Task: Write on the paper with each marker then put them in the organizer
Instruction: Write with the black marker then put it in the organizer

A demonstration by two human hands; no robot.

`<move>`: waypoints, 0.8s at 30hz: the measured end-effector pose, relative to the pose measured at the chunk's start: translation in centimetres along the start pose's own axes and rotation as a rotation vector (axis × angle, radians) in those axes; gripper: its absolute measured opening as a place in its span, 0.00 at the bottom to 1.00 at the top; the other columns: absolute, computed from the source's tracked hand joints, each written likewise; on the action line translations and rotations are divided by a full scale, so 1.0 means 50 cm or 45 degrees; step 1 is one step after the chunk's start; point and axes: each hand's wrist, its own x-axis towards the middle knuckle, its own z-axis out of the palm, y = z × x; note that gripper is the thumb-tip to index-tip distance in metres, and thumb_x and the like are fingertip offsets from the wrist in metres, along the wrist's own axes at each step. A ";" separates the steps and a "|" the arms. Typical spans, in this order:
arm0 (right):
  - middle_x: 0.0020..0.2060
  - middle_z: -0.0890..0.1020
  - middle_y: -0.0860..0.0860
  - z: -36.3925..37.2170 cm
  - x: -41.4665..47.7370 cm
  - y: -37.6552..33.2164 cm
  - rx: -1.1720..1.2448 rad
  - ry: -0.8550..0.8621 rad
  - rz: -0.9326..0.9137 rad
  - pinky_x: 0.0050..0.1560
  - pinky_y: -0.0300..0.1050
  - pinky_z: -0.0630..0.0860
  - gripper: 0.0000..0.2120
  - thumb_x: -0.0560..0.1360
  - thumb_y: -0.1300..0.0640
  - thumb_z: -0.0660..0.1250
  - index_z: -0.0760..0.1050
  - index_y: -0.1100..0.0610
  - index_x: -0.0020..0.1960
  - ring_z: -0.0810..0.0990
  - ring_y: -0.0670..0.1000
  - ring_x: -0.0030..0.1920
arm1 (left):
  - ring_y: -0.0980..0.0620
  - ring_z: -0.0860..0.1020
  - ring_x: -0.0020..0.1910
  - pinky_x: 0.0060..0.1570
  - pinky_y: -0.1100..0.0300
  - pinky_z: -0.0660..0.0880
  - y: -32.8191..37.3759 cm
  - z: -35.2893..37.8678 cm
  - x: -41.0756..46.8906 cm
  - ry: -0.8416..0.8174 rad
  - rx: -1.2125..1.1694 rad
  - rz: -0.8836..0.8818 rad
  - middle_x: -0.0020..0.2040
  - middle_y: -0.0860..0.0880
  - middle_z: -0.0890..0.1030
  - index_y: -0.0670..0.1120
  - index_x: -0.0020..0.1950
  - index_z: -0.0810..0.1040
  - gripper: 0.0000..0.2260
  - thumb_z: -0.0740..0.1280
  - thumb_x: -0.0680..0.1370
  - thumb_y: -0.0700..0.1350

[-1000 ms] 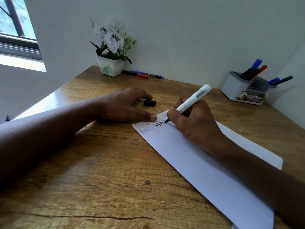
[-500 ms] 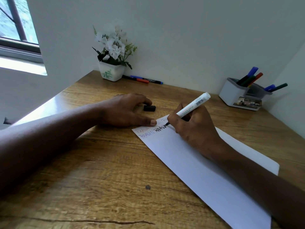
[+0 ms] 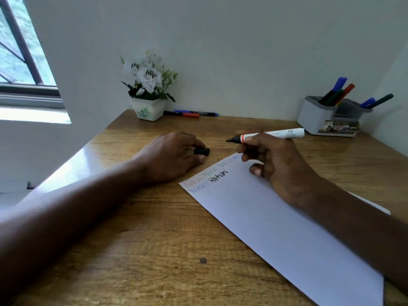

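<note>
Now the right hand (image 3: 284, 164) holds the white marker (image 3: 268, 135) lifted clear of the paper (image 3: 276, 224), its long axis nearly level and running left to right, with the dark uncapped tip pointing left toward the left hand (image 3: 172, 155) and the blunt tail end pointing at the organizer (image 3: 318, 120). Its fingers are curled closed around the smooth round barrel just behind an orange band. The left hand lies palm down on the surface (image 3: 143, 250), its fingers bent around the small black cap (image 3: 201, 151); whether they actually pinch it or only touch it is hard to tell.

Paper, a plain white sheet, lies skewed, its near corner running off the bottom right and its far end bearing faint red, blue and bold black lettering. Its left edge is straight and unobstructed. Wood grain shows across the glossy brown surface, with wide bare room in front of both forearms. At the far right corner stands the grey and white boxy organizer, markers leaning out of its compartments. Against the back wall sit a white flower pot (image 3: 148, 110) and two loose markers (image 3: 191, 113) lying flat, side by side.
</note>
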 end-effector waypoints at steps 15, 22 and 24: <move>0.45 0.88 0.58 -0.009 -0.017 -0.007 -0.029 -0.173 -0.022 0.37 0.44 0.69 0.12 0.77 0.57 0.68 0.87 0.51 0.38 0.81 0.49 0.43 | 0.58 0.81 0.59 0.57 0.56 0.78 0.031 -0.011 -0.025 0.192 -0.682 0.145 0.56 0.59 0.85 0.53 0.60 0.84 0.11 0.72 0.78 0.44; 0.43 0.88 0.59 -0.007 -0.018 0.001 -0.061 -0.245 -0.119 0.34 0.43 0.70 0.10 0.73 0.51 0.71 0.83 0.58 0.46 0.81 0.52 0.41 | 0.46 0.83 0.51 0.50 0.51 0.80 0.036 0.001 -0.028 0.102 -0.891 0.229 0.52 0.47 0.86 0.46 0.59 0.85 0.11 0.72 0.77 0.42; 0.40 0.87 0.60 -0.004 -0.021 -0.002 -0.038 -0.245 -0.202 0.33 0.43 0.70 0.13 0.70 0.49 0.72 0.85 0.59 0.44 0.78 0.52 0.38 | 0.42 0.81 0.47 0.48 0.51 0.80 0.038 0.001 -0.032 0.081 -1.046 0.225 0.50 0.39 0.85 0.44 0.57 0.85 0.10 0.73 0.76 0.42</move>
